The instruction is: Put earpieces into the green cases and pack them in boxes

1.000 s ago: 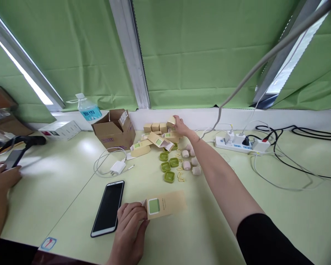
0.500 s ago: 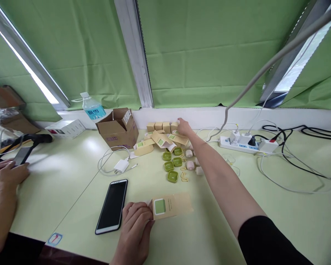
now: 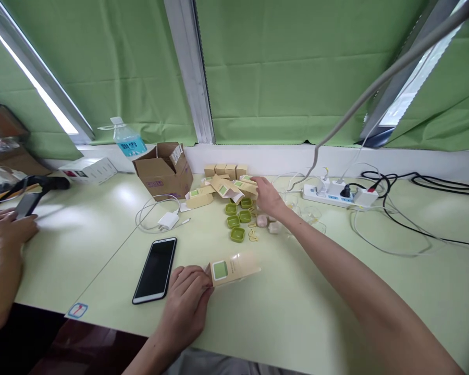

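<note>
My left hand point(image 3: 189, 299) is closed on the left end of a flat kraft card box point(image 3: 234, 269) with a green square on it, just above the table. My right hand point(image 3: 269, 197) reaches to the right edge of a pile of flattened kraft boxes point(image 3: 223, 187); its fingertips are at the pile, and whether they grip a piece is unclear. Small folded kraft boxes point(image 3: 230, 171) stand in a row behind the pile. In front lie several green square cases point(image 3: 237, 234), yellow loops point(image 3: 252, 235) and pale pink rounded pieces point(image 3: 261, 221), partly beside my right hand.
A phone point(image 3: 155, 271), a white charger point(image 3: 168, 221) and an open cardboard box point(image 3: 164, 172) are to the left. A power strip point(image 3: 332, 197) with cables lies right. At far left, another person's hands point(image 3: 13, 229) hold a phone.
My right hand has moved from the small boxes at the back toward me, to the right side of the flattened pile. The view has shifted slightly. My left hand keeps its hold.
</note>
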`<state>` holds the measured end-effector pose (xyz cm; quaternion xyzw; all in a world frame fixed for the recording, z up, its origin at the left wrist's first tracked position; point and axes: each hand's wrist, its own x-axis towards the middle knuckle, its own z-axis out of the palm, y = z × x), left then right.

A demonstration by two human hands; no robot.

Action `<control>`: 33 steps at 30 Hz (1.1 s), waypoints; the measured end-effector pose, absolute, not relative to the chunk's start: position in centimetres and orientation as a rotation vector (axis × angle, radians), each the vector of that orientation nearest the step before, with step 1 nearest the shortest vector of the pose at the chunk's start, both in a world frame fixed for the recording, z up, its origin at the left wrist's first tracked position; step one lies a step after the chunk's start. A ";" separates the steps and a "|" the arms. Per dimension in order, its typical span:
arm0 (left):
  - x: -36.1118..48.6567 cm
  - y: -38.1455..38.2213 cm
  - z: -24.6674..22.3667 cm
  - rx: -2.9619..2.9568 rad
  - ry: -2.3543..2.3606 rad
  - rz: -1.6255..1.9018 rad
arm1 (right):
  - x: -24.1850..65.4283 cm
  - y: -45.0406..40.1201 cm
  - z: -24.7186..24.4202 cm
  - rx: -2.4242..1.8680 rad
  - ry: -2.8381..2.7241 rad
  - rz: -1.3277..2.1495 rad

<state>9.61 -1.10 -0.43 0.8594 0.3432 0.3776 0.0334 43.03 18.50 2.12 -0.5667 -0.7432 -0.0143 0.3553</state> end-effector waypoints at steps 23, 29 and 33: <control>13.8 6.2 5.7 2.478 1.327 0.684 | 40.6 1.2 0.7 -1.982 -1.970 0.168; 16.4 11.9 5.8 2.595 1.234 0.314 | 39.6 2.2 -1.5 -1.798 -2.100 0.090; 18.0 12.8 4.2 2.774 1.123 0.141 | 38.8 3.3 -2.0 -1.826 -2.059 0.078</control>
